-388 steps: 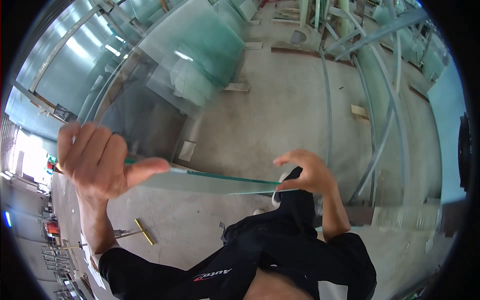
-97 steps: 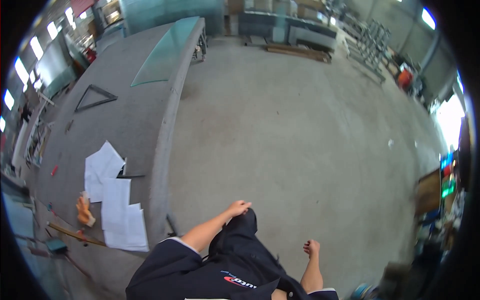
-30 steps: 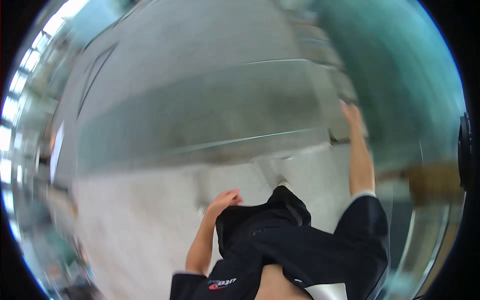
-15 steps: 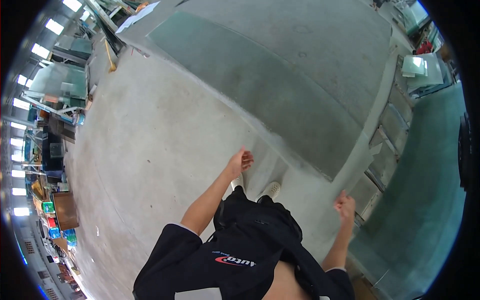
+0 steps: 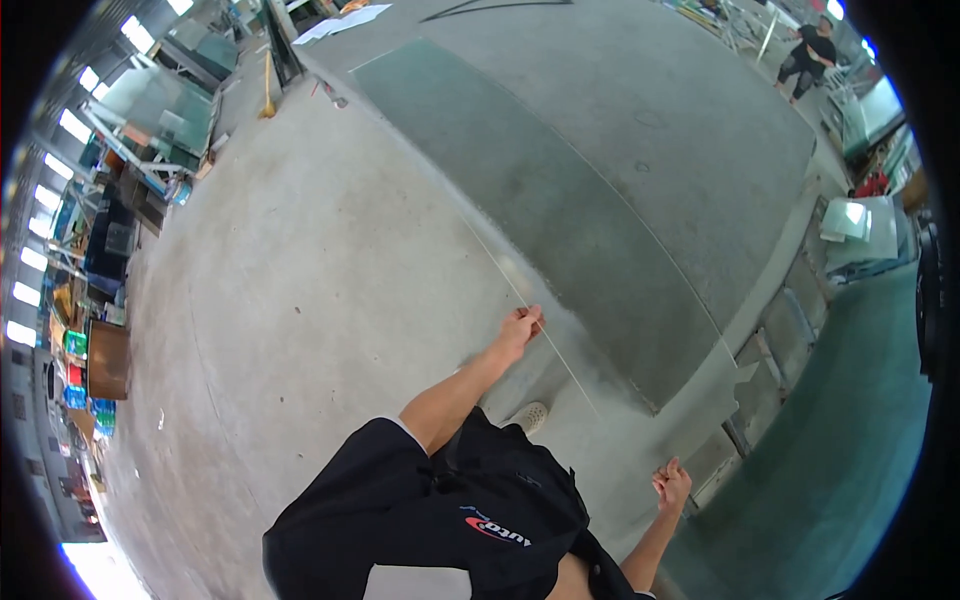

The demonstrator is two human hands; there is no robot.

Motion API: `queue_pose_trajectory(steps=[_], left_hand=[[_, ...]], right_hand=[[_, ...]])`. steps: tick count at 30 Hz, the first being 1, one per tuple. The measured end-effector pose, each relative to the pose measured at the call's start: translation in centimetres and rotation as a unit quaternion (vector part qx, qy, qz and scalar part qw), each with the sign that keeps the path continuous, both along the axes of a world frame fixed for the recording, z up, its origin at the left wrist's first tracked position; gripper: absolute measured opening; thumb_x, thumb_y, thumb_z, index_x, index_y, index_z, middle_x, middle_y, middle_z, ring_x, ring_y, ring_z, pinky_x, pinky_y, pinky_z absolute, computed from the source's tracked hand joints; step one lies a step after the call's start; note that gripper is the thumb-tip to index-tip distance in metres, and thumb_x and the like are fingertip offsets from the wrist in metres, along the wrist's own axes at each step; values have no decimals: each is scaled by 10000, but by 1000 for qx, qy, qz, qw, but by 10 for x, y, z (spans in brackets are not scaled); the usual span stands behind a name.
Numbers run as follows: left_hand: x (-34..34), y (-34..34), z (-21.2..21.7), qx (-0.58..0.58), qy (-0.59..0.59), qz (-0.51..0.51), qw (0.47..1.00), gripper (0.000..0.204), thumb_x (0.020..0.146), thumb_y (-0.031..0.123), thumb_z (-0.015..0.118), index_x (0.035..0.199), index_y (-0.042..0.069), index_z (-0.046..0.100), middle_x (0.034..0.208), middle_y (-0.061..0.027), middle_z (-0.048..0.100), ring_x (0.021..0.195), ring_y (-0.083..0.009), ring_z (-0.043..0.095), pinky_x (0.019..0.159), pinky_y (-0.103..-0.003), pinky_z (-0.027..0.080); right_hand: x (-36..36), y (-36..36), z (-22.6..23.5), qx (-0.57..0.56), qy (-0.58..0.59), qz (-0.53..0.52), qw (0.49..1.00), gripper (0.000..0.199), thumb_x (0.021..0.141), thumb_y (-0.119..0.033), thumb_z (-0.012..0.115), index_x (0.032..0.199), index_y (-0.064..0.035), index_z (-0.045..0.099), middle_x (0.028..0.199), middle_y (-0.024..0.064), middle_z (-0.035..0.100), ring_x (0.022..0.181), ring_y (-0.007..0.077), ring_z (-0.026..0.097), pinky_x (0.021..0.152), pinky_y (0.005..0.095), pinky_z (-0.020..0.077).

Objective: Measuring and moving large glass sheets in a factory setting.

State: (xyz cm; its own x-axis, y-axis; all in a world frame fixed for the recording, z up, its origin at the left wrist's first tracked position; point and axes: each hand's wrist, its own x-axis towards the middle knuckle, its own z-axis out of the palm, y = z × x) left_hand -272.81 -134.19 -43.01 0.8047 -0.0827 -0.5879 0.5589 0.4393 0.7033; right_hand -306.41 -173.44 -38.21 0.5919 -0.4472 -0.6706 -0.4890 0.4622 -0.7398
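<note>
My left hand [image 5: 521, 328] is closed in a pinch around a long, thin, pale strip [image 5: 568, 367], which slants across the view beside the table edge. Just beyond that hand a long sheet of greenish glass [image 5: 560, 200] lies flat along the near side of a broad grey table [image 5: 720, 170]. A thin straight line marks the sheet's far edge. My right hand [image 5: 672, 483] is held low near the table's right corner, its fingers curled in. Whether anything is inside those fingers is hidden.
At the right leans a large green glass sheet [image 5: 830, 430], with a frame with slats [image 5: 770, 350] beside it. Glass panes [image 5: 160, 105] stand on racks at the left, near a broom [image 5: 268, 100]. Another person [image 5: 808, 55] stands at the far right. White paper [image 5: 345, 22] lies at the table's far end.
My left hand has moved right and now holds the thin strip, which was not visible before. My right hand has come lower, toward me. The view has turned, bringing the other person more fully into sight.
</note>
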Motion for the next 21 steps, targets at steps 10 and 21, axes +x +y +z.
queue_pose_trajectory(steps=[10, 21], left_hand=[[-100, -43, -26, 8, 37, -113, 993, 292, 959, 368, 647, 988, 83, 593, 928, 7, 637, 829, -98, 603, 780, -267, 505], [29, 110, -14, -36, 126, -116, 985, 838, 870, 757, 480, 1430, 136, 424, 1375, -102, 550, 1179, -253, 555, 943, -415, 458]], right_hand=[[-63, -80, -16, -102, 113, -62, 986, 408, 993, -353, 597, 729, -120, 391, 558, -36, 351, 427, 74, 316, 376, 239, 211], [-38, -83, 5, -849, 239, -22, 471, 455, 946, -416, 622, 1010, 34, 632, 864, 152, 675, 717, 255, 632, 670, 341, 522]])
